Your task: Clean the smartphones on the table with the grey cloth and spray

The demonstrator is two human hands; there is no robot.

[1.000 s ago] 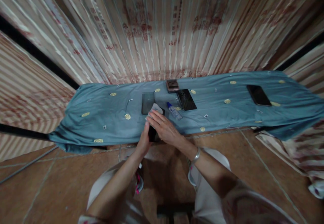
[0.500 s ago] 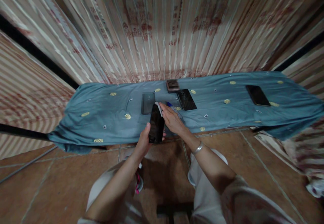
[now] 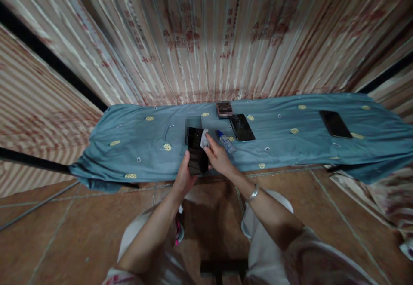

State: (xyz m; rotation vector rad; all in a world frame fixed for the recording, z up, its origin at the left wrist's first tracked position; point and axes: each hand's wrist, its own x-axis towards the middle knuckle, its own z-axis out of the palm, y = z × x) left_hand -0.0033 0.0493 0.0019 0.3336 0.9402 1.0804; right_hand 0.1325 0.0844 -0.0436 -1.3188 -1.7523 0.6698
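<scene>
Low over the front of the cloth-covered surface, my left hand [image 3: 183,176] is closed around the lower part of a black smartphone [image 3: 198,159], its thumb along the left edge. My right hand [image 3: 220,157] pinches a small white wiping cloth [image 3: 204,139] against the phone's upper right edge. Just beyond lies a small clear bottle with a blue cap [image 3: 227,142]. Behind the held phone, a flat dark rectangular item [image 3: 194,122] is partly hidden and pixelated.
A black tablet-like device [image 3: 242,127] lies right of centre, touching or close to a pixelated dark item [image 3: 223,109]. Farther right rests another dark device [image 3: 335,124]. Blue patterned fabric [image 3: 155,160] covers the long surface; striped curtains [image 3: 200,70] hang behind it.
The phone's top has tilted away from me, and the cloth now shows more at its upper right. My right hand has shifted slightly downward, leaving the bottle more visible.
</scene>
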